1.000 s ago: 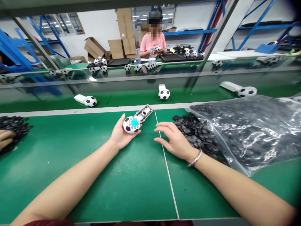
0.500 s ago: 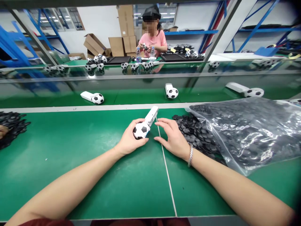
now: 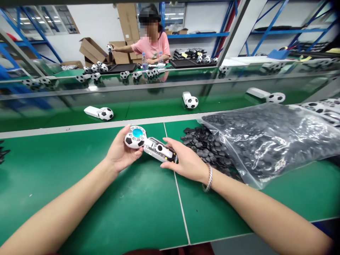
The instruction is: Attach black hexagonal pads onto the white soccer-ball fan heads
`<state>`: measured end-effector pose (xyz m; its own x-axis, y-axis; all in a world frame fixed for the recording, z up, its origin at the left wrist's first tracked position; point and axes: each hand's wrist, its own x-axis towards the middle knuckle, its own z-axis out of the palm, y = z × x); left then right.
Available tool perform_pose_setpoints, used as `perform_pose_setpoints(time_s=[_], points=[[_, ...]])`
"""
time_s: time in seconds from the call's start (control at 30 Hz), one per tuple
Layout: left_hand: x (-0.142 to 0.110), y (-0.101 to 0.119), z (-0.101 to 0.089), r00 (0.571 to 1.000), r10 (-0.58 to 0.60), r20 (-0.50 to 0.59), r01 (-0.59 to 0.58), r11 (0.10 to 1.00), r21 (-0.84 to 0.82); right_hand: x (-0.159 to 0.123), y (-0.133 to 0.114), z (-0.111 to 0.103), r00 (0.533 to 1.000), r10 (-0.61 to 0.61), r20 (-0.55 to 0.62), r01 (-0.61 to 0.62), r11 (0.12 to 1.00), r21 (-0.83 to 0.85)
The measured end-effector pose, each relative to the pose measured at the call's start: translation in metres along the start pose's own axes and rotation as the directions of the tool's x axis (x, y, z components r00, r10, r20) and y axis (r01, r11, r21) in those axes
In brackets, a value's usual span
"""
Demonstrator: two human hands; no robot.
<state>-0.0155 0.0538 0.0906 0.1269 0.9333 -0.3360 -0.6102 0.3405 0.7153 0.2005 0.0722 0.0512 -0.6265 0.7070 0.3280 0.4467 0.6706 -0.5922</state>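
Note:
My left hand (image 3: 120, 153) grips the round football-patterned head of a handheld toy device (image 3: 148, 142), open side up, with a blue disc showing in the head. My right hand (image 3: 186, 161) holds the device's white handle end, fingers curled under it, where an open compartment shows its inner parts. Both hands hold the device just above the green table (image 3: 106, 205). A pile of small black parts (image 3: 207, 145) lies right of my right hand, spilling from a clear plastic bag (image 3: 268, 141).
Three finished football devices (image 3: 99, 113) (image 3: 190, 101) (image 3: 265, 95) lie on the green conveyor behind. Across a further table, a person in a pink shirt (image 3: 151, 44) handles football pieces among black trays. Cardboard boxes and blue racks stand at the back.
The device has been flipped from ball-side up to open side up, and turned so the handle points right. My right hand moved from beside it to grip the handle.

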Motion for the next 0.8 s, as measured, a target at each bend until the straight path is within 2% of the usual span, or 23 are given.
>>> perform_pose_setpoints(time_s=[0.1,0.2,0.33,0.5,0.67,0.8], points=[[0.006,-0.008,-0.007,0.999,-0.048,-0.017,0.046,0.993,-0.111,0.001,0.0,0.0,0.999,0.021,0.04,-0.021,1.0,0.001],[0.009,-0.015,-0.011,0.998,-0.059,0.036,0.064,0.987,-0.144,0.001,-0.003,0.001,0.999,0.023,0.045,-0.025,0.999,0.043],[0.01,-0.021,-0.014,0.992,-0.022,0.121,0.036,0.993,-0.113,-0.001,-0.011,0.002,0.991,0.049,0.128,-0.076,0.973,0.218],[0.006,-0.031,-0.011,0.973,-0.013,0.228,0.025,0.998,-0.049,-0.003,-0.015,0.009,0.955,0.098,0.279,-0.223,0.858,0.463],[0.005,-0.038,-0.01,0.96,-0.012,0.279,0.019,1.0,-0.022,-0.001,-0.01,0.015,0.941,0.139,0.31,-0.298,0.776,0.557],[0.004,-0.041,-0.011,0.939,-0.014,0.343,-0.018,0.996,0.088,0.0,-0.006,0.016,0.925,0.181,0.335,-0.361,0.697,0.62]])
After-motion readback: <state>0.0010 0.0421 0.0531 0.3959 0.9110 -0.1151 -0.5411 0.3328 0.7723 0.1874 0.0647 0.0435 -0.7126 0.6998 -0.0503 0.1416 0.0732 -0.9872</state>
